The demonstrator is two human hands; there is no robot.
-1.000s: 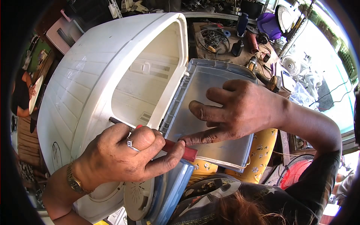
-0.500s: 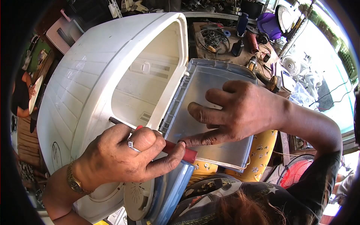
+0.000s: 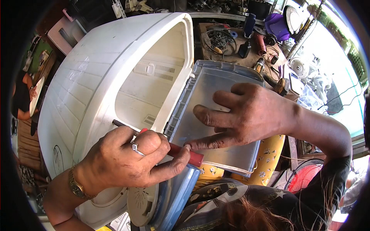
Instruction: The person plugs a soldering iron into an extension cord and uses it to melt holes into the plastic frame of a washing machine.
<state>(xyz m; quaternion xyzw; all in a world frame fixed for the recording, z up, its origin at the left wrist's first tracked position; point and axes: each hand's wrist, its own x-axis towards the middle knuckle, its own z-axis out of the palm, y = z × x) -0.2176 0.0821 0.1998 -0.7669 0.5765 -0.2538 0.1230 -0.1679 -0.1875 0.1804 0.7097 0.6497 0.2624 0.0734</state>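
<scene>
A red-handled tool (image 3: 195, 158) lies in my left hand (image 3: 133, 156), whose fingers wrap round the handle. Its dark shaft points left, at the lower edge of the opening in a large white plastic housing (image 3: 96, 65). My right hand (image 3: 239, 115) hovers over a clear, blue-grey lid (image 3: 227, 158) that adjoins the housing's rim. The index fingertip of that hand touches the red handle near my left fingers, while its other fingers are apart and curled a little. Below my left hand are a round beige part (image 3: 142, 206) and a blue translucent panel (image 3: 181, 200).
A wooden bench (image 3: 231, 57) at the back holds a tray of screws, a cable and a cordless drill (image 3: 279, 84). A red fan (image 3: 304, 177) stands at the right. At the far left another person (image 3: 23, 96) holds a pale flat piece.
The red-handled tool and its shaft have shifted very slightly. Both hands stay almost where they were.
</scene>
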